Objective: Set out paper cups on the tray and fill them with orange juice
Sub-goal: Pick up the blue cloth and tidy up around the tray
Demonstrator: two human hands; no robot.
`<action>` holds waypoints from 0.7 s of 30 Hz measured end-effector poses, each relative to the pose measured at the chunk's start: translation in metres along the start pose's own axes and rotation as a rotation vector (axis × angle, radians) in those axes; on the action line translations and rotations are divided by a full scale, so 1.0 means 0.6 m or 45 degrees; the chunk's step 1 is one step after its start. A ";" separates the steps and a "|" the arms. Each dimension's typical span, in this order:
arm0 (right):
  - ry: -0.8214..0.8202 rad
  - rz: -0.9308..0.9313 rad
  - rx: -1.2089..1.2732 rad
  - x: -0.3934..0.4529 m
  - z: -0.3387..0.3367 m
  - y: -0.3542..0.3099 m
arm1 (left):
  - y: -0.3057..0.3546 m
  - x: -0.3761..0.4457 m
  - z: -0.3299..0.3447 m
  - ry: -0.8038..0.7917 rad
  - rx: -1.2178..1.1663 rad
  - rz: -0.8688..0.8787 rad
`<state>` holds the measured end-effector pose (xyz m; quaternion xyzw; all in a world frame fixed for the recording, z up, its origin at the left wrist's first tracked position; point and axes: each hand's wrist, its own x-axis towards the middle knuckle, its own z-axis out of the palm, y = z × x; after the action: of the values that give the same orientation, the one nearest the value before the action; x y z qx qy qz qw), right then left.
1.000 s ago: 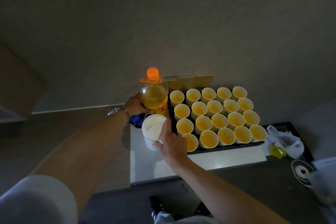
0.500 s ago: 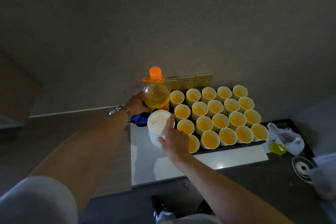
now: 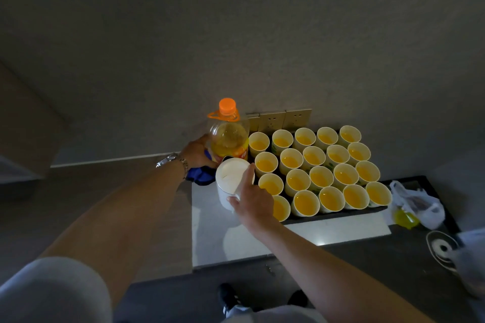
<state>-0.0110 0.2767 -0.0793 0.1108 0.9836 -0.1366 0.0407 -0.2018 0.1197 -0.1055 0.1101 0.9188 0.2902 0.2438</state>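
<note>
A dark tray [image 3: 341, 214] on the white counter holds several paper cups [image 3: 321, 177] in rows, each with orange juice inside. Left of the tray stands a large juice bottle [image 3: 229, 140] with an orange cap, about half full. My left hand [image 3: 196, 152] grips the bottle's left side near its base. In front of the bottle is a white stack of paper cups [image 3: 231, 182], seen from above. My right hand [image 3: 253, 200] holds that stack, thumb on its near side and a finger up along its right rim.
A blue object [image 3: 200, 176] lies under my left hand. Wall sockets [image 3: 279, 119] sit behind the tray. To the right lie a plastic bag [image 3: 420, 204] with something yellow and a tape roll [image 3: 443, 246] on the dark surface. My shoes [image 3: 231, 299] show below the counter edge.
The white cup stack in my right hand has shifted slightly toward the bottle and tray. My left hand stays on the bottle, which has not moved.
</note>
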 end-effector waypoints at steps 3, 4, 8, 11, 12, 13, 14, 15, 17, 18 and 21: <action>-0.021 0.006 0.020 0.003 0.000 -0.001 | -0.016 -0.015 -0.010 -0.014 0.032 -0.109; -0.021 0.011 0.020 0.003 -0.001 -0.001 | -0.019 -0.022 -0.010 0.003 0.021 -0.141; -0.053 0.015 -0.018 0.006 0.000 0.001 | -0.028 -0.053 -0.007 0.028 0.016 -0.212; -0.063 0.020 -0.026 0.007 0.001 -0.001 | -0.034 -0.073 0.000 0.056 -0.027 -0.222; -0.068 0.024 -0.019 0.007 0.001 -0.002 | -0.035 -0.078 0.003 0.066 -0.043 -0.212; -0.074 0.021 -0.004 0.007 0.001 -0.001 | -0.034 -0.085 0.005 0.073 -0.056 -0.199; -0.087 0.006 0.013 0.005 0.000 -0.001 | -0.034 -0.095 0.005 0.074 -0.072 -0.192; -0.109 -0.008 0.035 0.006 -0.001 0.001 | -0.032 -0.102 0.003 0.060 -0.091 -0.180; -0.157 -0.016 0.089 0.010 -0.008 0.006 | -0.027 -0.113 -0.006 0.036 -0.160 -0.158; -0.159 -0.014 0.106 0.010 -0.013 0.007 | -0.020 -0.121 -0.013 0.038 -0.215 -0.162; -0.046 0.009 0.080 0.013 -0.033 0.008 | 0.008 -0.141 -0.042 0.119 -0.410 -0.205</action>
<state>-0.0182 0.2884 -0.0623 0.1131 0.9775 -0.1692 0.0555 -0.1418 0.0826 -0.0521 -0.0178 0.8765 0.4181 0.2379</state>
